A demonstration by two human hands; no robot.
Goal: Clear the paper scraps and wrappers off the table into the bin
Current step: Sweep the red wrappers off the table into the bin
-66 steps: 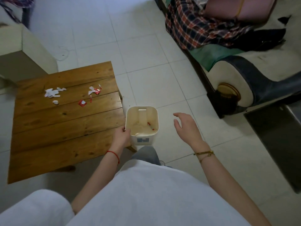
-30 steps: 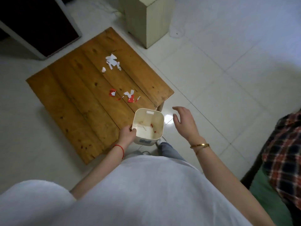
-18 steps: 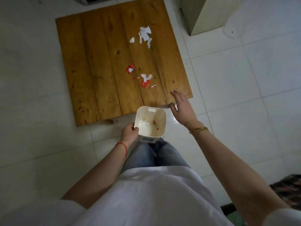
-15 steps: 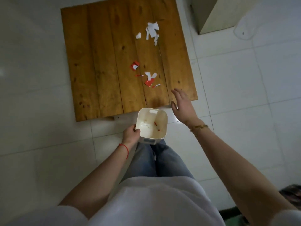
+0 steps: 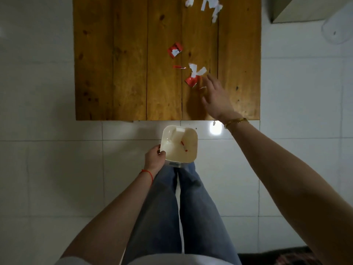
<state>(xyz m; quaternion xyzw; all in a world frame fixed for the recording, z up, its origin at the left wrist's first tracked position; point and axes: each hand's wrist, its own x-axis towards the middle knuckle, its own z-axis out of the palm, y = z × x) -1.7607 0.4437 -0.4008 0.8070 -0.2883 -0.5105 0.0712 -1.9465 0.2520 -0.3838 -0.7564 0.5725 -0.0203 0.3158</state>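
My right hand (image 5: 215, 96) is open over the worktop (image 5: 129, 73), fingers spread and blurred, tips just beside a red wrapper (image 5: 191, 81) with a white paper scrap (image 5: 196, 69) lying against its far edge. Left of these lies a thin red strip (image 5: 179, 67), its long axis running left to right, and farther off a red and white wrapper (image 5: 174, 50). More white scraps (image 5: 210, 4) sit at the far edge. My left hand (image 5: 154, 159) grips the near left rim of the bin (image 5: 193, 155), held upright above my knees, near the worktop's near edge. Small red bits (image 5: 183, 146) lie inside it.
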